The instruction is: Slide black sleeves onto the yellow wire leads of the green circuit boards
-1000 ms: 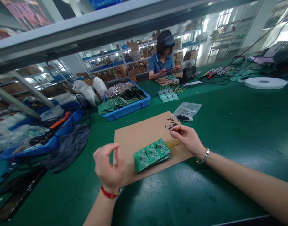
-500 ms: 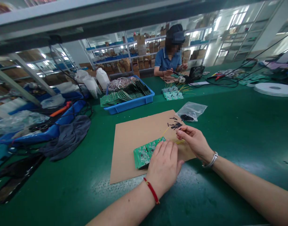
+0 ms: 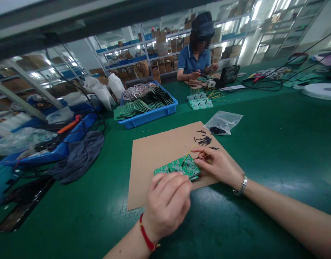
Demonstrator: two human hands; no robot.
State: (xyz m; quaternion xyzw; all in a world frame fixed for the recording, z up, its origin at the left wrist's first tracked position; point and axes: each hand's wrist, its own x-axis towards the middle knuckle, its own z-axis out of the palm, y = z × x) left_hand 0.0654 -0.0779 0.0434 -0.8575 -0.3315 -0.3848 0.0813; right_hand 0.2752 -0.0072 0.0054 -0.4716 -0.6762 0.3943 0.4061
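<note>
Green circuit boards [image 3: 177, 166] lie stacked on a brown cardboard sheet [image 3: 146, 154]. A yellow wire [image 3: 189, 153] with a black end stands up from the top board. My left hand [image 3: 169, 201] rests at the front edge of the boards, its fingers curled together; what they hold, if anything, is hidden. At the right end of the boards, my right hand [image 3: 215, 163] pinches something thin and dark, too small to name. Short black pieces [image 3: 205, 140] lie scattered on the cardboard behind my right hand.
A clear plastic bag [image 3: 224, 122] with black pieces sits behind the cardboard. Further back is a blue tray [image 3: 151, 116] of boards. More boards with yellow wires [image 3: 200, 101] lie near a person [image 3: 193, 61] across the table. A dark cloth [image 3: 80, 156] lies at left.
My left hand has drawn back toward the front left, uncovering the boards' right part, and its fingers have curled. My right hand has moved left and down to the boards' right end.
</note>
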